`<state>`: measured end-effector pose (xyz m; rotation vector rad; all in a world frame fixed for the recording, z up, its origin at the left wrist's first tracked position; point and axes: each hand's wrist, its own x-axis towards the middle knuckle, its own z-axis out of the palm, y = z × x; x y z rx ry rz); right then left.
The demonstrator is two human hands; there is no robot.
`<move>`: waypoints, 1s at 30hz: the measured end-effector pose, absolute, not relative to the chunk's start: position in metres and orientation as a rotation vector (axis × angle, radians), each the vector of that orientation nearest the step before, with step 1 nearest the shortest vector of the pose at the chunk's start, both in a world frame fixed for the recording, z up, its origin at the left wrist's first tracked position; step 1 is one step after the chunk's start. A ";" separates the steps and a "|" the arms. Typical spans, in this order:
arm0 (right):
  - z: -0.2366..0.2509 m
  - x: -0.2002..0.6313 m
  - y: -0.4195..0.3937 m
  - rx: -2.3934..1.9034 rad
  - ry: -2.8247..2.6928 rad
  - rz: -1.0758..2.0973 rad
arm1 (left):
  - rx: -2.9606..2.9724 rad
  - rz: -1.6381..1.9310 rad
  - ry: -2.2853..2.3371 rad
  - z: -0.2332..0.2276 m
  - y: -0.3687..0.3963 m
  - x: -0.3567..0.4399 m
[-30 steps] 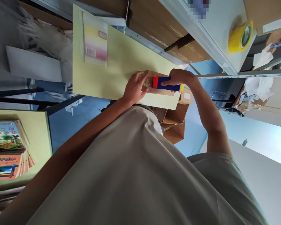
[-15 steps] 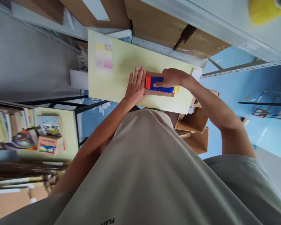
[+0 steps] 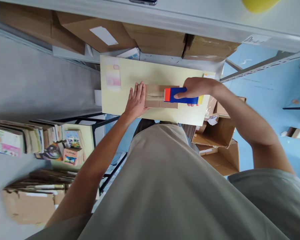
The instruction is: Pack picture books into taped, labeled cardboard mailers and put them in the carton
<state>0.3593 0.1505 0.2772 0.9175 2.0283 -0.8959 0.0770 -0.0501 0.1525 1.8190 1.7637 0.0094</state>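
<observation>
On the pale yellow surface (image 3: 140,71), right-hand fingers (image 3: 183,95) grip a blue tape dispenser (image 3: 182,95) over the flat cardboard parcel (image 3: 157,96); the left hand (image 3: 135,103), fingers spread open, pins its end. Steady pressure and a straight pull should keep tape flat.

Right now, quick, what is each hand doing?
Left hand: open, fingers flat against the end of the cardboard box.
Right hand: closed around the blue tape dispenser.
</observation>
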 end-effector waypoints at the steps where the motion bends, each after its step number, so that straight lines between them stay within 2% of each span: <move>1: 0.280 0.377 0.155 0.926 2.003 -0.908 | 1.820 0.007 1.765 0.152 -0.050 0.077; 5: 0.293 0.443 0.170 0.990 1.914 -0.937 | 1.820 0.005 1.782 0.149 -0.050 0.076; 9: 0.296 0.472 0.173 1.068 1.865 -0.918 | 1.817 -0.005 1.786 0.146 -0.052 0.084; 18: 0.243 0.452 0.153 1.054 1.842 -0.958 | 1.729 0.014 1.836 0.137 -0.068 0.102; 30: 0.223 0.415 0.122 1.194 2.028 -0.642 | 1.791 0.028 1.783 0.146 -0.060 0.105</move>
